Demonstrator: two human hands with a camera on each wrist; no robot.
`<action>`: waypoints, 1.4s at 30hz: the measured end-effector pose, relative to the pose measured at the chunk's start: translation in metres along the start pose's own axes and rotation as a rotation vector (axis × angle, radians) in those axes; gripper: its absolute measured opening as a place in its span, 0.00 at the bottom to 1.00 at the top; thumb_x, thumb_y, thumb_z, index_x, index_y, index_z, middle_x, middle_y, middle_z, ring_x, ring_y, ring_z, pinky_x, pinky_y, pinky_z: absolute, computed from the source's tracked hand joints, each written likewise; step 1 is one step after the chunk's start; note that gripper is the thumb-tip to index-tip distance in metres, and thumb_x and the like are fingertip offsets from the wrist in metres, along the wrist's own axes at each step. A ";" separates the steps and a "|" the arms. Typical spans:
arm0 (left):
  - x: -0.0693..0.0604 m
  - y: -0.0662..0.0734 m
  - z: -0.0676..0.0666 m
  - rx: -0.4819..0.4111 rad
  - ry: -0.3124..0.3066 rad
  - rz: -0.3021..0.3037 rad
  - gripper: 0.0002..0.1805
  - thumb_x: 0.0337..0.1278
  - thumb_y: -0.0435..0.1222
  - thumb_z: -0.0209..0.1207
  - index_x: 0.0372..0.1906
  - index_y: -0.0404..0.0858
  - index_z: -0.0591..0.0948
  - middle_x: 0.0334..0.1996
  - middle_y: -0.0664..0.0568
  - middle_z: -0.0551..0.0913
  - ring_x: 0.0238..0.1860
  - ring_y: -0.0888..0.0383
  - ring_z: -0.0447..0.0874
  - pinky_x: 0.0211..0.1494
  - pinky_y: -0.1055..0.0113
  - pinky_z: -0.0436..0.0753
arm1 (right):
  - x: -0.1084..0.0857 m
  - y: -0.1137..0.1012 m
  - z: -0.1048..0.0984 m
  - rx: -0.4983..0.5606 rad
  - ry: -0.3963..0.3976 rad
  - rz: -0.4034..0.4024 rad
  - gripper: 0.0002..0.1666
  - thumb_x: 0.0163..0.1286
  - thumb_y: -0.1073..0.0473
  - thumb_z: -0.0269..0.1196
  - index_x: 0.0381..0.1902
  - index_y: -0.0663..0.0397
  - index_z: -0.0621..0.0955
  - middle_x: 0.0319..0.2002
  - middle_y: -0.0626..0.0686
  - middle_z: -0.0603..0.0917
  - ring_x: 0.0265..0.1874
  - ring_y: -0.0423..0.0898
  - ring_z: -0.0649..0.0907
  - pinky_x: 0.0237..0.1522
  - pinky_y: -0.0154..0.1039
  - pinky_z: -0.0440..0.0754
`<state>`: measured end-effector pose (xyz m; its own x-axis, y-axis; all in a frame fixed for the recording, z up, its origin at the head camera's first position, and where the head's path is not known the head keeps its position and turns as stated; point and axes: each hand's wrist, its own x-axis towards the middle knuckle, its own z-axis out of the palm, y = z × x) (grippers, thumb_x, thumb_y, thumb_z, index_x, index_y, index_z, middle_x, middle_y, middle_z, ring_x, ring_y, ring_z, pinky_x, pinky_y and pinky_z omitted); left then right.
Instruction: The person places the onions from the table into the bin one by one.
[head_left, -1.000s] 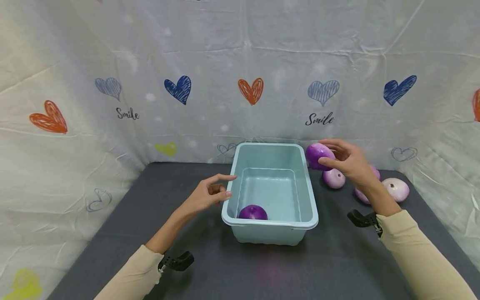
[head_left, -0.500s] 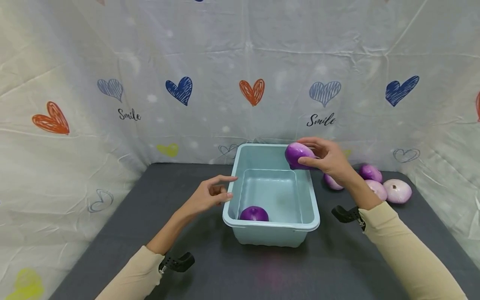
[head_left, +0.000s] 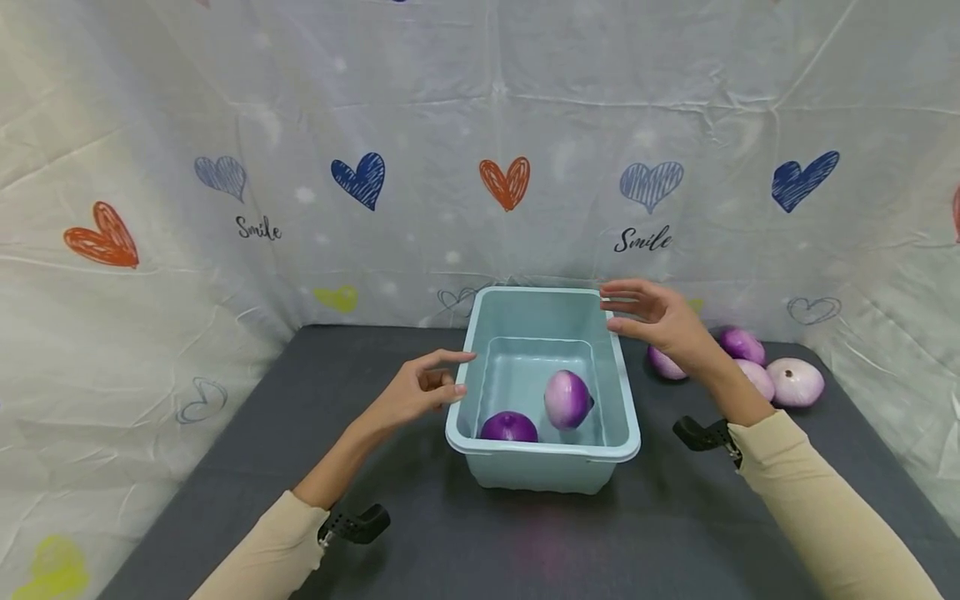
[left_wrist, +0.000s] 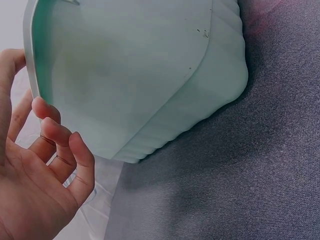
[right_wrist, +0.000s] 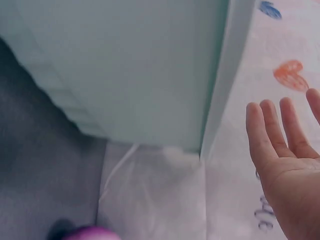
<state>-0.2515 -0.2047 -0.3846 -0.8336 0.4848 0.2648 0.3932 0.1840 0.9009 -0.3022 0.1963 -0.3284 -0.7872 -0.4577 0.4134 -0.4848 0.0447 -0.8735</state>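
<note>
The purple-white onion (head_left: 566, 400), inside the basin (head_left: 536, 472) near its right edge, looks firm and slick, best cupped round its bulge, with the right grip (head_left: 656, 321) released by the far right corner and the left grip's (head_left: 414, 389) hold at the left edge unclear.

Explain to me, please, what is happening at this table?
Someone's right hand is open and holds nothing, at the far right corner of a light blue tub. The left hand is at the tub's left edge. Inside show a deep purple onion and a paler purple one; four more onions show on the dark table, right of the tub.
</note>
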 end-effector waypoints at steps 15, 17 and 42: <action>0.001 -0.004 -0.001 0.012 0.007 -0.017 0.26 0.70 0.33 0.62 0.70 0.36 0.75 0.26 0.35 0.73 0.24 0.52 0.68 0.31 0.61 0.73 | -0.051 0.002 -0.060 -0.092 0.160 0.071 0.26 0.75 0.68 0.62 0.68 0.64 0.74 0.61 0.53 0.79 0.60 0.51 0.80 0.54 0.35 0.78; 0.001 -0.004 -0.001 0.011 0.007 -0.020 0.26 0.70 0.33 0.63 0.70 0.36 0.75 0.26 0.38 0.74 0.24 0.52 0.68 0.31 0.62 0.73 | -0.057 0.002 -0.068 -0.070 0.174 0.069 0.26 0.75 0.69 0.62 0.68 0.66 0.73 0.61 0.53 0.80 0.59 0.49 0.80 0.54 0.35 0.78; 0.001 -0.002 -0.001 0.014 0.007 -0.026 0.25 0.70 0.33 0.62 0.70 0.39 0.76 0.25 0.41 0.75 0.23 0.50 0.67 0.31 0.61 0.72 | -0.140 0.021 -0.131 -0.185 0.313 0.183 0.24 0.74 0.73 0.61 0.66 0.61 0.76 0.55 0.42 0.83 0.53 0.34 0.82 0.43 0.29 0.80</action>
<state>-0.2534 -0.2052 -0.3864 -0.8465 0.4734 0.2436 0.3765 0.2089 0.9025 -0.2526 0.3772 -0.3713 -0.9309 -0.1363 0.3390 -0.3642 0.2723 -0.8906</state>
